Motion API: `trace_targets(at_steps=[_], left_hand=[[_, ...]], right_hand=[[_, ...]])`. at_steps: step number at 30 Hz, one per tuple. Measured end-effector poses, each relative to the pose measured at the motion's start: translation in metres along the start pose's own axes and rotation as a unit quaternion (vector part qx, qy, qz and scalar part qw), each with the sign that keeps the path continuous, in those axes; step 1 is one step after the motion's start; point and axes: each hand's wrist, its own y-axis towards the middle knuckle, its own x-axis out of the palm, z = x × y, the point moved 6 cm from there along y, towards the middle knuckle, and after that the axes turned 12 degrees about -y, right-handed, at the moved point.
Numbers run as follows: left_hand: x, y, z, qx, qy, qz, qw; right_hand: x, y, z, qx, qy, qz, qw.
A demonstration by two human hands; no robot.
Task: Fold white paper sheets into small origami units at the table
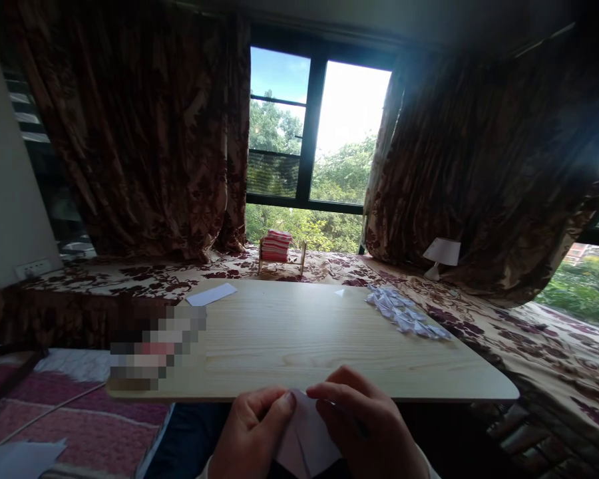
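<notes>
Between my two hands, just off the table's near edge, is a folded piece of white paper with its point upward and a slit or crease down its middle. My left hand pinches its upper left side with thumb and fingers. At the upper right side, my right hand has its bent fingers closed on the paper near the tip. The lower part of the paper runs toward the bottom of the view. A heap of folded white paper pieces lies on the right of the table.
A flat white paper strip lies at the table's far left, and a small paper triangle at its far edge. Behind stand a small rack with striped cloths and a white lamp. More paper lies at lower left.
</notes>
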Motion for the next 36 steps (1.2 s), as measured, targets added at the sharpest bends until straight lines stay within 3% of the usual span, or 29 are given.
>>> trace_targets(at_steps=[7,13,19,21,26,29,33,36], left_hand=[[0.000,-0.003,-0.001,-0.016,0.022,-0.017,0.999],[-0.001,-0.003,0.001,-0.004,0.046,-0.038,0.998],[-0.014,-0.006,0.002,0.015,0.049,0.050,0.997],[-0.016,-0.007,-0.002,0.009,0.050,0.055,0.997],[-0.013,-0.004,-0.011,-0.012,0.018,0.008,1.000],[-0.013,-0.003,-0.010,-0.018,0.024,-0.014,0.999],[-0.020,-0.005,-0.001,-0.003,0.065,0.035,0.997],[-0.020,-0.006,0.002,0.003,0.071,0.038,0.997]], right_hand=[[-0.003,-0.001,-0.002,-0.031,-0.065,0.013,0.997],[0.003,-0.003,0.000,-0.035,-0.050,0.019,0.998],[0.006,-0.001,-0.001,-0.053,-0.060,0.012,0.997],[0.006,0.000,-0.001,-0.065,-0.070,0.004,0.995],[0.002,0.000,0.004,-0.026,-0.053,0.033,0.998],[0.004,0.000,0.005,-0.027,-0.051,0.007,0.998],[0.006,-0.001,0.007,-0.029,-0.037,-0.003,0.999],[0.012,-0.002,0.010,0.002,-0.014,-0.009,1.000]])
